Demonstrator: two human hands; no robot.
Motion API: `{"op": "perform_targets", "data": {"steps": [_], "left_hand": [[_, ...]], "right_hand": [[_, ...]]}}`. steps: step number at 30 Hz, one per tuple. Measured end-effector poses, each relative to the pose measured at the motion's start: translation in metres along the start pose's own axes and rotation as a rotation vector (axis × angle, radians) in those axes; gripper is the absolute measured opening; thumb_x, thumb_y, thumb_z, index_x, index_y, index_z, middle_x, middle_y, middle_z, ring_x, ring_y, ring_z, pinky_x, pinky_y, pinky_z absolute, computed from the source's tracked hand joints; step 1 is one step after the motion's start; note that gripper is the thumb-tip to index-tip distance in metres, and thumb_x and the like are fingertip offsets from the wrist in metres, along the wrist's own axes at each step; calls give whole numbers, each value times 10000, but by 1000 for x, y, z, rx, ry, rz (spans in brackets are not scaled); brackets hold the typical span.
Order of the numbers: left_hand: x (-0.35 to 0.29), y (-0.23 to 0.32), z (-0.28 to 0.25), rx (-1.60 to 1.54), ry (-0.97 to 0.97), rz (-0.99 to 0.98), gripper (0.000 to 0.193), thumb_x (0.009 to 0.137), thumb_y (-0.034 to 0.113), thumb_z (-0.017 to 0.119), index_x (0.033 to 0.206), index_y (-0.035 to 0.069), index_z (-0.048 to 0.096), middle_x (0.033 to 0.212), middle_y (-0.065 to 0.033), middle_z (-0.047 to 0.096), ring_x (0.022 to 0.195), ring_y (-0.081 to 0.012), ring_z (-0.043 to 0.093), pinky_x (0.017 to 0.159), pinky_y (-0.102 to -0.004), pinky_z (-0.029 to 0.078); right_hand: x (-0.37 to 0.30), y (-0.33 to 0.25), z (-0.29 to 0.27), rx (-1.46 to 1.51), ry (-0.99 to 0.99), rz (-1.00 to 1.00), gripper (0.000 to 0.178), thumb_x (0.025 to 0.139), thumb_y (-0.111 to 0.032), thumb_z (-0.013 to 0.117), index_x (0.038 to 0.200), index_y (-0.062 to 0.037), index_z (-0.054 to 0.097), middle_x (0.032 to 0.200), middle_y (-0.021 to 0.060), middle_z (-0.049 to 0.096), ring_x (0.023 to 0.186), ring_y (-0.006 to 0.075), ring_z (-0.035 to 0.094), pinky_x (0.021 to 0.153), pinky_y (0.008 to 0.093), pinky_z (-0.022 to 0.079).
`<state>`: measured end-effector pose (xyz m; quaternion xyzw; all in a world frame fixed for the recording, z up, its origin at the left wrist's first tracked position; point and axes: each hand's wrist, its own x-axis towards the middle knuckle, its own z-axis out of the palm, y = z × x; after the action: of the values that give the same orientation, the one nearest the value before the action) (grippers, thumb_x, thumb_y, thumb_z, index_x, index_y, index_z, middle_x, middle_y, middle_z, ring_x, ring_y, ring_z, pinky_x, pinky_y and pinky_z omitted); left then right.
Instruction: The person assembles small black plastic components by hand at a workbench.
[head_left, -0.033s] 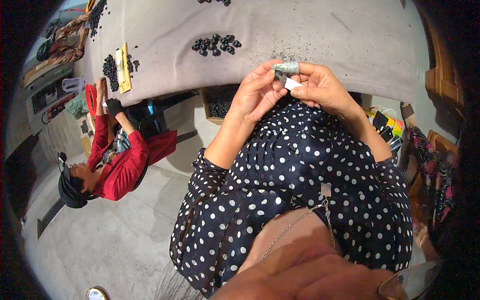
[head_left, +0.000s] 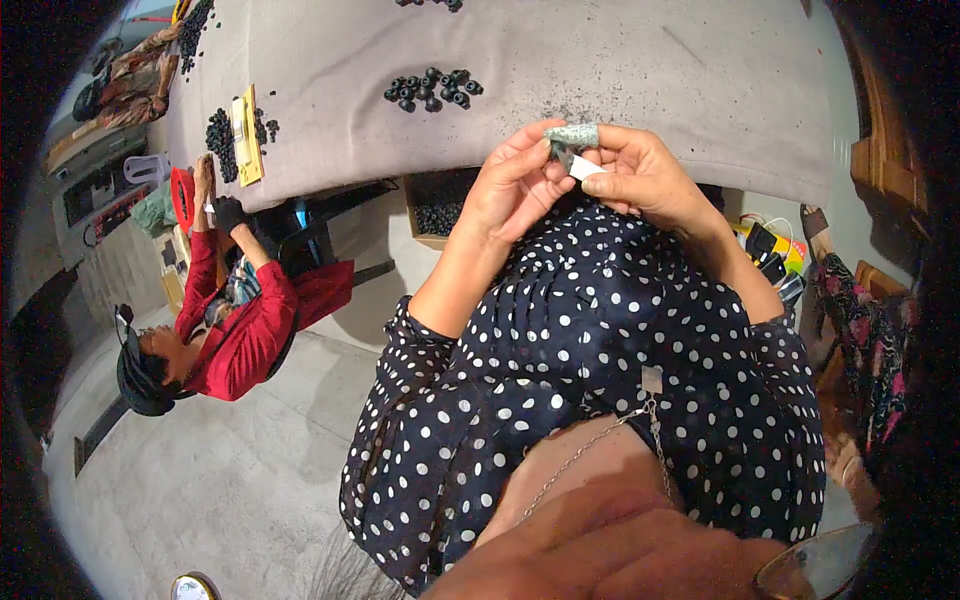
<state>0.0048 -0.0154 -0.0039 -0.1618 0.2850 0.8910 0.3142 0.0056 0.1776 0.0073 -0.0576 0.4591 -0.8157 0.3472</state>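
Note:
My left hand (head_left: 515,185) and my right hand (head_left: 650,180) meet in front of my chest, at the near edge of the cloth-covered table (head_left: 640,60). The left fingers are closed around a small dark piece (head_left: 560,153), mostly hidden by fingertips. Between my right thumb and fingers sits a flat white strip (head_left: 586,168), its inner end against the dark piece. A grey-green speckled wrap (head_left: 572,134) covers my right index fingertip. Farther off on the cloth lies a cluster of round black beads with holes (head_left: 432,88).
Dark crumbs (head_left: 565,112) are scattered just beyond my hands. Under the table edge stands a box of black pieces (head_left: 435,222). At left, a co-worker in red (head_left: 245,340) works beside a yellow board (head_left: 247,135) and a black pile (head_left: 221,147). Bags hang at right.
My hands and what they hold look the same. The co-worker's hands at the left have shifted very slightly.

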Motion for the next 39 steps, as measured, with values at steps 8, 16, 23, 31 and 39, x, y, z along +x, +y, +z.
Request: {"op": "perform_targets", "data": {"steps": [8, 16, 23, 31, 39], "left_hand": [[1, -1, 1, -1, -14, -3, 271, 863, 107, 589, 1120, 26, 562, 843, -44, 597, 726, -128, 571, 703, -306, 516], [-3, -3, 8, 79, 50, -1, 265, 873, 112, 572, 1125, 33, 554, 897, -47, 599, 736, -122, 558, 691, -280, 516], [-1, -1, 3, 38, -7, 25, 276, 852, 100, 599, 1119, 41, 560, 915, -51, 596, 731, -116, 544, 712, -264, 510], [-1, -1, 0, 26, -1, -2, 266, 879, 120, 570, 1134, 50, 540, 925, -58, 594, 739, -105, 566, 706, -278, 547], [0, -2, 5, -45, 32, -25, 289, 879, 130, 570, 1141, 19, 518, 986, -82, 596, 781, -125, 579, 715, -281, 540]], "right_hand": [[-1, 5, -3, 4, 13, -30, 430, 818, -114, 624, 1223, -17, 515, 816, -15, 599, 536, -5, 434, 444, 131, 317], [0, 9, -7, 56, -5, -31, 427, 826, -100, 627, 1228, -11, 511, 840, -8, 614, 535, -8, 436, 439, 135, 318], [-3, 1, -2, 36, -49, -41, 452, 836, -98, 613, 1258, -6, 480, 820, -34, 562, 587, -19, 445, 474, 118, 344], [-5, -4, 0, 74, -23, -30, 406, 837, -98, 619, 1218, -5, 516, 778, -46, 561, 576, -26, 448, 467, 120, 337], [-3, -2, -2, 96, -12, -23, 394, 837, -138, 639, 1193, -1, 542, 855, -13, 628, 552, -15, 432, 453, 133, 319]]}}
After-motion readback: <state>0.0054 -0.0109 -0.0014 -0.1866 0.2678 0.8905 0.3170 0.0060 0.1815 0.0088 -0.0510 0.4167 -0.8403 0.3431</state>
